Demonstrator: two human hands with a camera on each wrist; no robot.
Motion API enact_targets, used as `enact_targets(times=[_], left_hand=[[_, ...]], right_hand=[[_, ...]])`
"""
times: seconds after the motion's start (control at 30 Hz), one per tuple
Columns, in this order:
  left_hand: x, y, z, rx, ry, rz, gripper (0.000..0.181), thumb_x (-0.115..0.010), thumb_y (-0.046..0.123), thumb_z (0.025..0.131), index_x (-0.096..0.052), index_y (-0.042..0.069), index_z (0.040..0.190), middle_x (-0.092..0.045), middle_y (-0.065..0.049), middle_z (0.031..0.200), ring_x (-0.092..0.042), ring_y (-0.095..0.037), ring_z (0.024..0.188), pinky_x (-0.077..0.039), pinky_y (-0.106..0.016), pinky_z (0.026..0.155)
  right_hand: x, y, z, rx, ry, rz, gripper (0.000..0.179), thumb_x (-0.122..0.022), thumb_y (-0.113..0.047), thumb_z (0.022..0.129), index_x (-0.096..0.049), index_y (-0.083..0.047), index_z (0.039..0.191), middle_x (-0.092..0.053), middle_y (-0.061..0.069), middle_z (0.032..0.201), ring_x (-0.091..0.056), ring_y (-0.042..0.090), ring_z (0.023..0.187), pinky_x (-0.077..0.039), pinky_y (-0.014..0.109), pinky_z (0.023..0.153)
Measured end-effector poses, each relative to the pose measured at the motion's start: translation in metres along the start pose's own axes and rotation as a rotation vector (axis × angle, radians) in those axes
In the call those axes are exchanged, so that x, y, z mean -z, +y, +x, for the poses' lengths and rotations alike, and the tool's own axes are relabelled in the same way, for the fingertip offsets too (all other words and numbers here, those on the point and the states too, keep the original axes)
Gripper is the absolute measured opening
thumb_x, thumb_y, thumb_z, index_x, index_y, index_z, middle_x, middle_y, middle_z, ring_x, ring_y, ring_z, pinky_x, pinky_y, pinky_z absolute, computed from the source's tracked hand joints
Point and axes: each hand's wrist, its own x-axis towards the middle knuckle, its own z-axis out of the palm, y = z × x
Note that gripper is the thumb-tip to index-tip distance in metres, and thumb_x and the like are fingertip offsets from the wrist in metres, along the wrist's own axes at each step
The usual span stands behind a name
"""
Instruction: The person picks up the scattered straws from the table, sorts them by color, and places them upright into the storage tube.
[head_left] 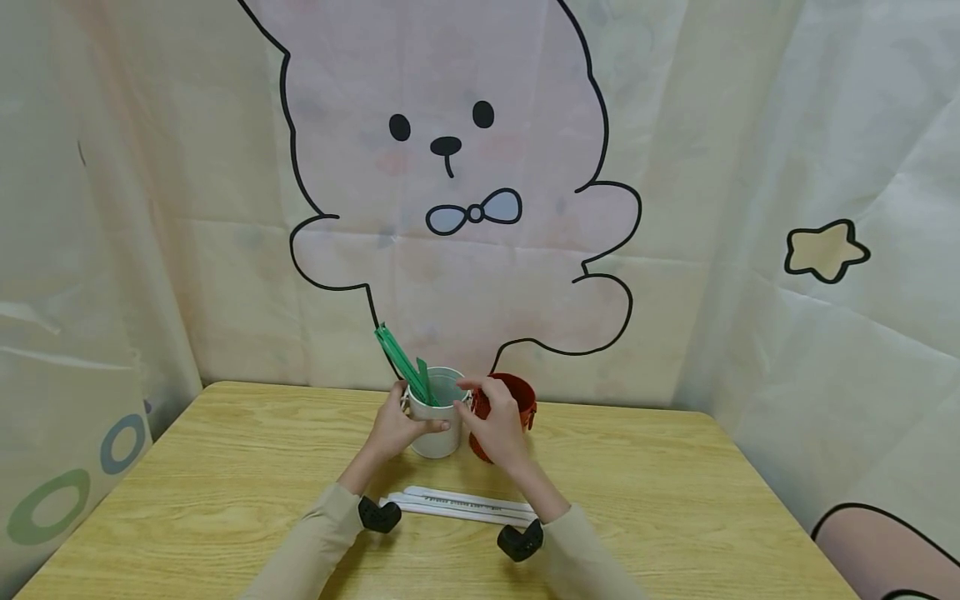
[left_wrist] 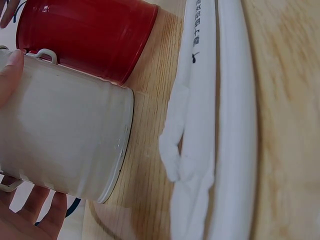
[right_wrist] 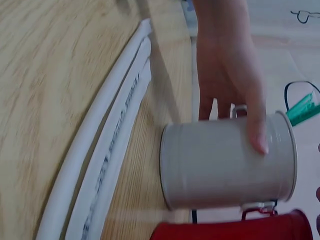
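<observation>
A small white metal bucket with side loops stands upright on the table. My left hand grips it from the left, the thumb across its front and the other fingers round the far side. Long thin green strips lean out of the bucket's left rim. My right hand hovers at the right rim, thumb and forefinger apart and lightly bent. Next to it, partly behind this hand, stands a red bucket.
Several long, slim white wrapped sticks with dark printing lie side by side in front of the buckets, between the wrists. The wooden table ends at a cloth backdrop behind the buckets.
</observation>
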Motion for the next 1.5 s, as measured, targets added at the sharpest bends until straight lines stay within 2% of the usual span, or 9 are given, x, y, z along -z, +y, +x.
enact_targets(times=[0.17,0.3,0.63,0.87,1.03,1.2,1.33,1.5], left_hand=[[0.000,0.002,-0.001,0.009,0.005,-0.002,0.094,-0.087,0.023,0.069,-0.031,0.010,0.144,-0.041,-0.017,0.146,-0.036,-0.044,0.137,-0.034,-0.063,0.107],[-0.001,0.002,0.000,0.006,0.002,-0.007,0.094,-0.087,0.023,0.069,-0.031,0.009,0.144,-0.042,-0.016,0.146,-0.035,-0.043,0.138,-0.033,-0.063,0.107],[-0.001,0.000,0.001,0.008,0.008,-0.004,0.095,-0.087,0.023,0.068,-0.031,0.010,0.144,-0.040,-0.016,0.147,-0.034,-0.043,0.139,-0.032,-0.062,0.108],[-0.002,-0.001,0.001,0.002,0.001,0.010,0.095,-0.087,0.023,0.070,-0.029,0.009,0.145,-0.039,-0.017,0.149,-0.031,-0.042,0.140,-0.030,-0.063,0.109],[-0.004,0.001,-0.001,-0.010,0.006,-0.003,0.096,-0.085,0.020,0.072,-0.026,0.004,0.146,-0.035,-0.021,0.150,-0.030,-0.044,0.140,-0.029,-0.064,0.109],[-0.003,0.005,-0.008,0.070,0.001,0.018,0.100,-0.083,0.021,0.073,-0.021,0.001,0.149,-0.028,-0.024,0.153,-0.032,-0.046,0.138,-0.034,-0.061,0.108],[0.002,0.007,-0.018,0.154,-0.018,0.046,0.096,-0.081,0.024,0.077,-0.023,0.000,0.149,-0.031,-0.025,0.152,-0.037,-0.046,0.135,-0.038,-0.059,0.106],[0.010,0.009,-0.030,0.199,-0.073,0.082,0.093,-0.079,0.027,0.077,-0.026,-0.005,0.146,-0.039,-0.029,0.145,-0.042,-0.047,0.131,-0.039,-0.056,0.105]], right_hand=[[0.013,0.016,-0.004,0.024,0.031,-0.080,0.038,-0.080,-0.009,0.076,-0.065,-0.008,0.111,-0.067,0.006,0.107,-0.055,0.023,0.105,-0.052,0.038,0.086],[0.022,0.025,-0.006,-0.022,0.029,-0.105,0.048,-0.083,-0.012,0.074,-0.062,-0.006,0.116,-0.064,0.008,0.110,-0.052,0.023,0.107,-0.053,0.040,0.085],[0.035,0.044,-0.015,-0.141,-0.036,-0.075,0.074,-0.086,-0.020,0.069,-0.050,-0.002,0.131,-0.055,0.014,0.125,-0.043,0.030,0.119,-0.045,0.052,0.095],[0.038,0.049,-0.021,-0.220,-0.059,-0.060,0.079,-0.086,-0.021,0.069,-0.045,-0.006,0.135,-0.051,0.014,0.131,-0.037,0.030,0.126,-0.043,0.055,0.098],[0.040,0.051,-0.023,-0.261,-0.082,-0.040,0.081,-0.086,-0.021,0.069,-0.043,-0.009,0.137,-0.049,0.013,0.134,-0.036,0.029,0.127,-0.042,0.055,0.100],[0.041,0.051,-0.024,-0.323,-0.102,-0.004,0.085,-0.086,-0.019,0.070,-0.039,-0.008,0.140,-0.047,0.013,0.136,-0.038,0.029,0.127,-0.044,0.053,0.100],[0.042,0.051,-0.023,-0.372,-0.121,0.056,0.088,-0.085,-0.017,0.071,-0.034,-0.004,0.142,-0.044,0.015,0.138,-0.042,0.031,0.126,-0.046,0.053,0.099],[0.044,0.054,-0.022,-0.425,-0.141,0.102,0.095,-0.085,-0.018,0.071,-0.028,-0.004,0.146,-0.040,0.016,0.142,-0.043,0.033,0.129,-0.044,0.053,0.103]])
